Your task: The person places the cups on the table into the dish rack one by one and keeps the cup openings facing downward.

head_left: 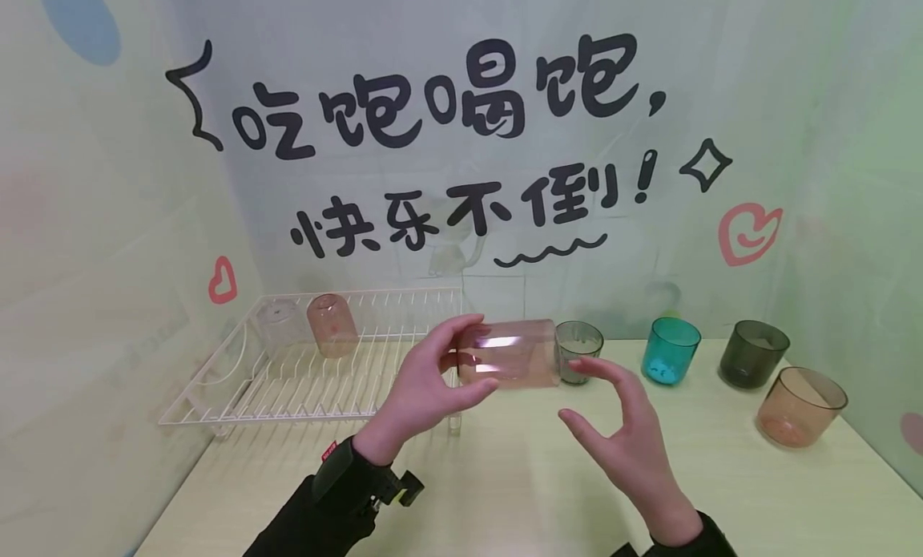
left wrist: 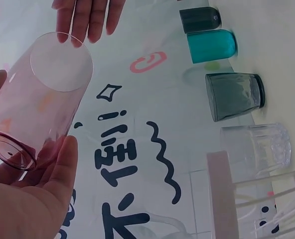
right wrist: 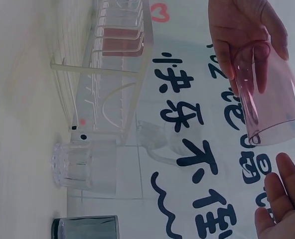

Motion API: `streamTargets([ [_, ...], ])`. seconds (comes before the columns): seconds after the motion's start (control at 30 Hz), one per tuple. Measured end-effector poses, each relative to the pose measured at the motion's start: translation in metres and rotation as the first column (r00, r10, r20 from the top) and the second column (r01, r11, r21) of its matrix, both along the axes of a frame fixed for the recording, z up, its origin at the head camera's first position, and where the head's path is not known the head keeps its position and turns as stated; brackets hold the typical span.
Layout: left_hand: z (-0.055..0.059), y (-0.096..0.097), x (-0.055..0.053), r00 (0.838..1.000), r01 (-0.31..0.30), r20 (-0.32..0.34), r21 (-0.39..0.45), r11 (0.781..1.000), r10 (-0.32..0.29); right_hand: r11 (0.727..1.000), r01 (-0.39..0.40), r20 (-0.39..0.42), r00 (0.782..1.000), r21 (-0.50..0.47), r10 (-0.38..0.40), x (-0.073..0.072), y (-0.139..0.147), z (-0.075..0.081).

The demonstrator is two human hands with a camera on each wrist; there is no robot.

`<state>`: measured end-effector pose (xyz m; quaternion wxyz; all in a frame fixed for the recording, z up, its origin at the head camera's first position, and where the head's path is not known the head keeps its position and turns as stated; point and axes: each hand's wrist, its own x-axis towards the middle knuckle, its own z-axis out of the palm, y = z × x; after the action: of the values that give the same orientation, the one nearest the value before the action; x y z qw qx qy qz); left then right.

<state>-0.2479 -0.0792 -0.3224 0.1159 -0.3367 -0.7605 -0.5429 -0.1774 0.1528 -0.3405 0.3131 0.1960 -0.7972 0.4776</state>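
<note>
A transparent pink glass lies sideways in the air, its mouth facing right. My left hand grips it round the base end, thumb in front and fingers behind. In the left wrist view, the thick base of the pink glass sits against the palm. To the right of the rim, my right hand holds nothing, thumb and fingers spread in a wide curve. The fingertips of the right hand show close to the mouth of the glass in the right wrist view.
On the left stands a white wire rack with a clear glass and a pink glass upside down. Along the table's back right are a grey glass, teal glass, dark glass and amber glass. Another clear glass stands beside the rack.
</note>
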Motion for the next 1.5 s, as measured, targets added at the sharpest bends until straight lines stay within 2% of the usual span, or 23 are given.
streamTargets([
  [0.27, 0.003, -0.011, -0.001, 0.999, -0.035, 0.003, -0.014, 0.999, 0.036, 1.0, 0.015, -0.024, 1.0, 0.024, -0.014, 0.001, 0.006, 0.0],
  [0.57, 0.012, -0.021, -0.002, 0.997, -0.08, -0.006, -0.047, 0.996, 0.079, 0.998, 0.031, -0.02, 0.999, 0.046, -0.03, 0.001, 0.014, -0.004],
  [0.9, 0.009, -0.035, -0.01, 0.991, -0.137, 0.0, -0.073, 0.988, 0.137, 0.995, 0.063, -0.024, 0.998, 0.073, -0.061, 0.0, 0.027, -0.009],
  [1.07, 0.01, -0.041, -0.012, 0.987, -0.162, -0.005, -0.082, 0.983, 0.162, 0.992, 0.075, -0.05, 0.996, 0.097, -0.071, -0.001, 0.032, -0.011],
  [1.17, 0.01, -0.045, -0.014, 0.986, -0.165, 0.005, -0.084, 0.983, 0.166, 0.99, 0.081, -0.076, 0.994, 0.112, -0.073, -0.003, 0.037, -0.015],
  [1.4, 0.013, -0.053, -0.018, 0.979, -0.197, 0.028, -0.118, 0.973, 0.202, 0.982, 0.111, -0.112, 0.989, 0.155, -0.094, -0.02, 0.059, -0.039],
  [1.5, 0.016, -0.056, -0.021, 0.977, -0.206, 0.025, -0.128, 0.97, 0.211, 0.977, 0.126, -0.125, 0.987, 0.172, -0.105, -0.022, 0.065, -0.043],
])
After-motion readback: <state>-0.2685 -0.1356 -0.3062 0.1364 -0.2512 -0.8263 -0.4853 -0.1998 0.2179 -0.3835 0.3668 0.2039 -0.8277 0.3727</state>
